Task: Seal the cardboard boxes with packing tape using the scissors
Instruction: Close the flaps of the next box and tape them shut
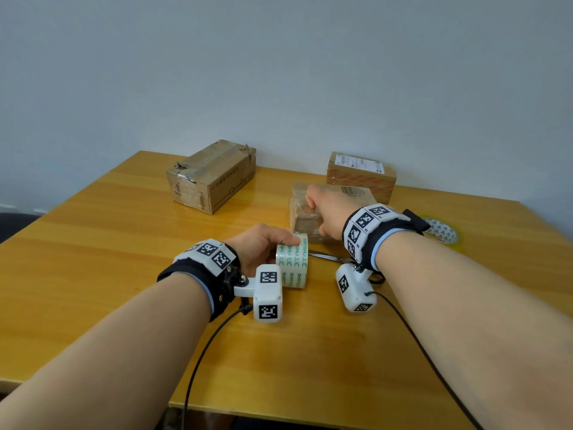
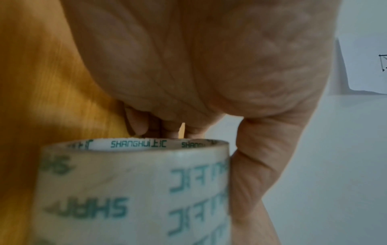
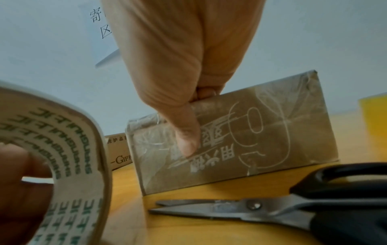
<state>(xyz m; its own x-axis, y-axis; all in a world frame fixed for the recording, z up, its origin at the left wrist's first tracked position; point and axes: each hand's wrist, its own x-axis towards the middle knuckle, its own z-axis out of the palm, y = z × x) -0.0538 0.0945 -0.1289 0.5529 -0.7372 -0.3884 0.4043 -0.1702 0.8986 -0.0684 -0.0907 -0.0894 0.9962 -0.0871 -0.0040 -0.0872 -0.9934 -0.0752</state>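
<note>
In the middle of the frame, the left hand (image 1: 259,243) grips a clear roll of packing tape with green letters (image 1: 292,264). Just right of it, the right hand (image 1: 329,212) grips a small brown cardboard box wrapped in shiny tape (image 3: 240,132) on the yellow wooden bench (image 1: 124,231). Black-handled metal scissors (image 3: 272,210) lie below the box.

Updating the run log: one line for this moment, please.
left hand: grips tape roll | right hand: grips small box | scissors: on table, untouched
</note>
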